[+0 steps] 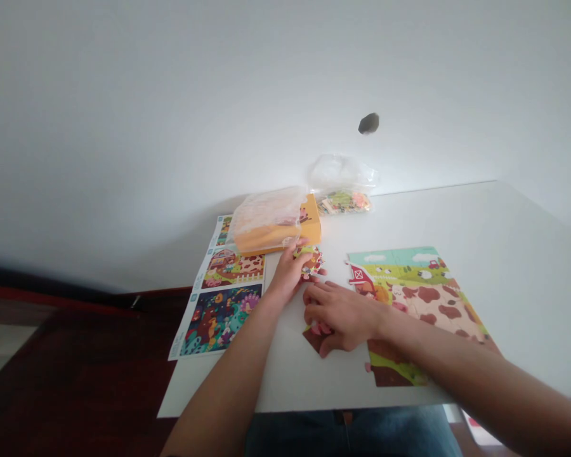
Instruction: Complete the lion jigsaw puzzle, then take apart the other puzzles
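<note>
My left hand [289, 271] is at the middle of the white table [509, 273], its fingers beside an orange box [276, 233] under clear plastic. Its thumb and fingers appear to pinch a small colourful jigsaw piece [311, 263]. My right hand [341, 317] is closed over a brown and pink jigsaw piece [315, 338], which is partly hidden. To the right lies a partly assembled farm jigsaw puzzle [416, 298] showing a red barn, sheep and cow-patterned hide. My right forearm covers part of it.
A printed sheet of puzzle pictures [221, 304] lies along the table's left edge. Behind the box is a clear plastic bag of puzzle pieces [343, 203]. A white wall rises behind the table, dark flooring lies to the left, and my jeans show below the front edge.
</note>
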Motion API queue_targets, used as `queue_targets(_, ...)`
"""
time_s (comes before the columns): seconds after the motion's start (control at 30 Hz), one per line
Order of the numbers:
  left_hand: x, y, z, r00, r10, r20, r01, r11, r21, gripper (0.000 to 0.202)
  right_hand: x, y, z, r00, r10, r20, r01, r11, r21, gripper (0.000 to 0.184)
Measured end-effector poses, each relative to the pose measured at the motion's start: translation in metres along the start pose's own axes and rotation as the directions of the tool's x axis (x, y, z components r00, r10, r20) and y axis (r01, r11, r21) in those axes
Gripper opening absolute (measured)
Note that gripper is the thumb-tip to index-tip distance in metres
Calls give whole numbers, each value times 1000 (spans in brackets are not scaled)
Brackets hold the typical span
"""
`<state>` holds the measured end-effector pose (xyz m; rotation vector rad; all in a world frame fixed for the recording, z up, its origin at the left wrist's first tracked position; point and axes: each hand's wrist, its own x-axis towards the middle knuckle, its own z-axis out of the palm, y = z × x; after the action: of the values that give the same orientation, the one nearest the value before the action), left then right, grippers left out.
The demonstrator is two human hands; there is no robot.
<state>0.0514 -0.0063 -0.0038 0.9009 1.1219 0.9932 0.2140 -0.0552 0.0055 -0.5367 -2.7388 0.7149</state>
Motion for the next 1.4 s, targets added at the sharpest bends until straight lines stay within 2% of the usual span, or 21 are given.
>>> queue_targets(0.13,1,1,-3,1000,9,-19,-9,1000,6,41,-1,6,-1,999,40,-22,-38,994,101,36)
queue_targets(0.23,1,-1,-4,999,32,-10,-31,998,51,32,-4,9,-5,974,126,-190,-79,969,234,14)
queue_targets(0.27,0,-2,-4,999,41,13,-42,997,69,29,-4,11,-6,939,192,-285,-118,958,260,9)
queue_targets(0.3,-1,-2,-3,998,39,52,-44,996,79,27,-4,13,-7,883,271,-384,-170,946,277,7)
queue_targets(0.37,-4,-2,-1,988,9,157,-19,998,63,31,-4,20,-7,734,418,-536,-298,906,299,10)
queue_targets(0.43,-9,-1,2,969,-7,247,-6,999,49,41,-4,28,-6,610,514,-603,-410,856,316,20)
queue_targets(0.47,-11,-1,4,963,9,271,-27,998,62,46,-4,32,-5,574,548,-609,-451,832,323,28)
queue_targets(0.53,-13,0,6,954,65,294,-101,989,110,51,-4,38,-3,545,596,-589,-502,795,340,41)
queue_targets(0.57,-14,0,7,949,87,303,-132,983,131,52,-5,40,-4,550,608,-573,-509,787,348,42)
queue_targets(0.67,-15,1,8,943,113,313,-163,976,142,52,-8,41,-11,586,585,-561,-497,806,321,31)
queue_targets(0.73,-14,1,8,948,93,303,-141,980,140,48,-12,42,-20,567,565,-599,-569,795,210,32)
queue_targets(0.77,-14,1,8,951,77,298,-123,983,140,46,-14,44,-25,545,572,-613,-640,756,136,33)
queue_targets(0.83,-13,1,7,957,45,286,-88,986,139,44,-19,50,-34,501,632,-591,-784,621,-1,36)
queue_targets(0.9,-12,0,7,962,26,271,-68,987,146,42,-22,58,-39,494,705,-509,-846,524,-95,41)
queue_targets(0.93,-11,-1,7,965,21,263,-62,987,149,41,-24,62,-40,506,727,-464,-850,512,-125,43)
queue_targets(1.0,-10,-1,7,969,18,245,-57,987,153,40,-25,67,-42,544,734,-407,-833,531,-154,43)
queue_targets(1.1,-9,-1,7,974,13,226,-48,988,149,39,-26,71,-42,591,708,-386,-797,587,-142,39)
queue_targets(1.3,-9,-1,8,977,1,214,-36,987,159,42,-32,77,-41,743,542,-394,-572,819,49,19)
queue_targets(1.33,-10,-1,8,977,7,215,-43,986,163,42,-33,79,-40,749,528,-400,-540,837,93,17)
queue_targets(1.4,-10,-1,9,976,25,215,-63,983,173,41,-34,83,-39,732,530,-427,-509,843,175,17)
